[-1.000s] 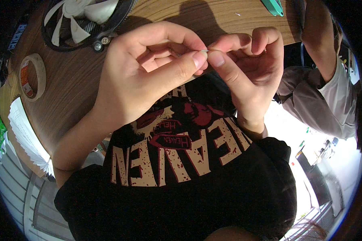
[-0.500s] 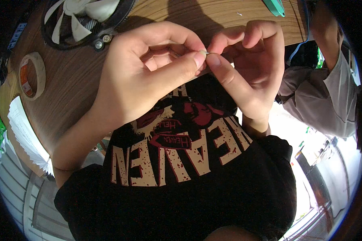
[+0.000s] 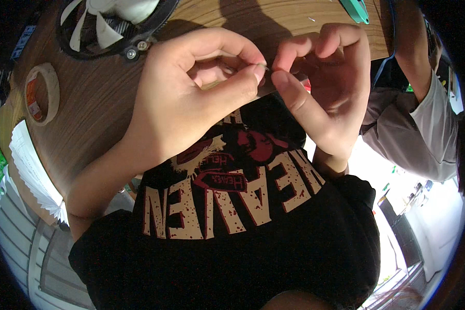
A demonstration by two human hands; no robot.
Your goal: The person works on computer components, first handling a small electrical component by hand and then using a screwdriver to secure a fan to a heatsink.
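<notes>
My left hand (image 3: 201, 88) pinches a short, thin, wire-like strand (image 3: 265, 66) between thumb and forefinger. The strand's pale tip sticks out toward the right, and the rest of it is hidden by the fingers. Just to the right is my right hand (image 3: 325, 93), its thumb and forefinger tips brought together a small gap from the strand. Whether anything tiny is between them I cannot make out. The right hand's other fingers are curled loosely. Both hands are held over the near edge of the wooden table, in front of my black printed shirt.
A black-framed fan with white blades (image 3: 101, 26) lies at the far left of the wooden table (image 3: 103, 88). A tape roll (image 3: 42, 94) and white paper (image 3: 33, 168) are at left. A teal tool (image 3: 355, 10) is at far right. Another person's arm (image 3: 416, 57) shows at right.
My right hand has shifted slightly right, so its fingertips have come away from the strand and a small gap shows. The left hand keeps its pinch on the strand.
</notes>
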